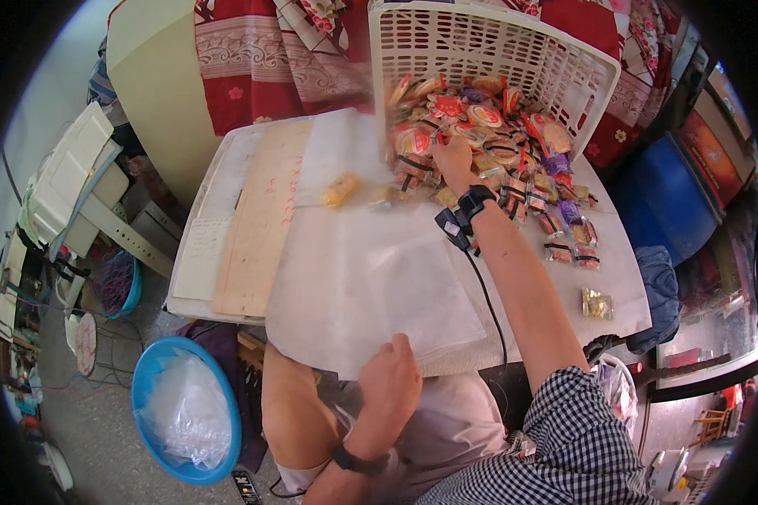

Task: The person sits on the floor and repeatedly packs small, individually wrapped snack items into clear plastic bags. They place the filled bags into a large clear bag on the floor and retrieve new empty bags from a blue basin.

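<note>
My right hand (453, 161) reaches into the pile of wrapped snacks (493, 136) that spills from a tipped white plastic basket (559, 53). Its fingertips are among the packets, and whether they grip one cannot be told. At the near edge of the table my left hand (391, 372) is curled at the edge of a clear plastic bag (417, 278); the fingertips are partly hidden. Past the bag's far end lies a yellow wrapped packet (341, 189), with a blurred pale packet (384, 197) to its right. A lone gold packet (597, 304) rests near the right front edge.
A wooden board (249, 252) with red writing and a handwritten sheet (203, 255) lie on the left. A blue basin (140, 404) of clear plastic bags stands on the floor at left. A blue barrel (666, 196) stands right of the table. A black cable (487, 297) hangs from my right wrist.
</note>
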`<state>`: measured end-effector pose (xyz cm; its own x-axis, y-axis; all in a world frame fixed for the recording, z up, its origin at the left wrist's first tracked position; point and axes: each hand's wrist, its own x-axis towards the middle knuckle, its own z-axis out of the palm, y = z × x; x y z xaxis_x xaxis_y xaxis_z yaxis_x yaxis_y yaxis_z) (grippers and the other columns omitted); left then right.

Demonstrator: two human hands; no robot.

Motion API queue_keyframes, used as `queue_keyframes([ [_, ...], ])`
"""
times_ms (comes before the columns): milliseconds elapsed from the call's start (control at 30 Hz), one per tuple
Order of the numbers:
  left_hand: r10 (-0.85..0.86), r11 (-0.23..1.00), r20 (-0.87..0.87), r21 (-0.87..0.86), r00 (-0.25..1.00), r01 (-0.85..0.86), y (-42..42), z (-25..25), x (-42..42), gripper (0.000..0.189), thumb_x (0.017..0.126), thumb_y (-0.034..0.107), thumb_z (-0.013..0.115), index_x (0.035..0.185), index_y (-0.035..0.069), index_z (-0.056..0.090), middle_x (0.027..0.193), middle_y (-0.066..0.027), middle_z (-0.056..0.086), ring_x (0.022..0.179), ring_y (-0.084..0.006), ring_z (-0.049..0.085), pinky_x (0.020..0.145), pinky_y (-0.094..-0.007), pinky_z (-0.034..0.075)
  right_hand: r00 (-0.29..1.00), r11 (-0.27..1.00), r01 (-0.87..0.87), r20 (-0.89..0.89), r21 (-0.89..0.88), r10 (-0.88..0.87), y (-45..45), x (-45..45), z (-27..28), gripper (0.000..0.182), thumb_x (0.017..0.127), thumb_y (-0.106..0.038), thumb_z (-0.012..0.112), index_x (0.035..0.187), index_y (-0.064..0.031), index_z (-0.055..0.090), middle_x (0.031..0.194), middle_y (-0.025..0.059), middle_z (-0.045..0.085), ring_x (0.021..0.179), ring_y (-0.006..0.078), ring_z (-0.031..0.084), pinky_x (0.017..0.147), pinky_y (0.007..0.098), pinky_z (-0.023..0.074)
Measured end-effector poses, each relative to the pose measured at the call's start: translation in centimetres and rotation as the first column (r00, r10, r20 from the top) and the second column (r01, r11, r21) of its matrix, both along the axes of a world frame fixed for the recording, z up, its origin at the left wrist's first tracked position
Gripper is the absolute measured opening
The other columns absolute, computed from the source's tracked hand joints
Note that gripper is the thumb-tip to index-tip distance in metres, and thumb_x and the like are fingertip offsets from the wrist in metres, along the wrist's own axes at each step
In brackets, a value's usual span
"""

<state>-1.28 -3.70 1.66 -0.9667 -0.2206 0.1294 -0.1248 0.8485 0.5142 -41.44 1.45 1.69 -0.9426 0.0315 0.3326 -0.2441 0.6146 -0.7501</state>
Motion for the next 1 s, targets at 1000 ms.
queue_keyframes([
  [1000,-0.066,0.998,-0.045,-0.017,0.997,0.066,2.0,-0.4,-0.7,0.012,0.081,0.012,0.058,0.082,0.002,0.051,0.07,-0.0177,0.062,0.068,-0.0378,0.062,0.061,-0.0488,0.048,0.708,0.692,0.012,0.495,-0.722,0.504,20.2,38.5,1.2,0.012,0.088,-0.013,0.059,0.082,-0.0023,0.061,0.071,0.0036,0.063,0.057,0.0089,0.059,0.05,0.0206,0.0469],
])
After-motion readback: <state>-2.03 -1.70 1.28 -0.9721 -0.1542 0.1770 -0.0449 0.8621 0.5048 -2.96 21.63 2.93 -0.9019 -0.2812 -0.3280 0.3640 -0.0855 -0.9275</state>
